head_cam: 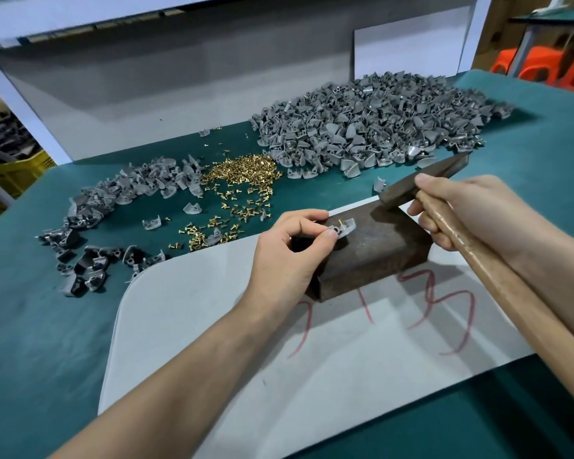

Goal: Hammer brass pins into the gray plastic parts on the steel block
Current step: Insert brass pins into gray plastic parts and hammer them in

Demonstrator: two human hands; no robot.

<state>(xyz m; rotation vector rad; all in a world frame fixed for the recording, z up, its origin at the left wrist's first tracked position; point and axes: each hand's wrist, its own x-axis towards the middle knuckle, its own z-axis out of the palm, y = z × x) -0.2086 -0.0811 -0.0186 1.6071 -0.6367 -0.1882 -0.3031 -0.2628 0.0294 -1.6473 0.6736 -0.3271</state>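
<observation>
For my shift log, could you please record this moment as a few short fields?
left hand: pinches gray part on steel block
pin: brass pin stands in that part, not yet driven flush
right hand: grips hammer by its wooden handle, head near block's far edge
stock: loose brass pins and heaps of gray parts behind, on green table
under block: white sheet with red marks

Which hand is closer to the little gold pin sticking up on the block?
Left. The left hand pinches the gray part holding the pin, right beside it. The right hand grips the hammer, off to the pin's right.
</observation>
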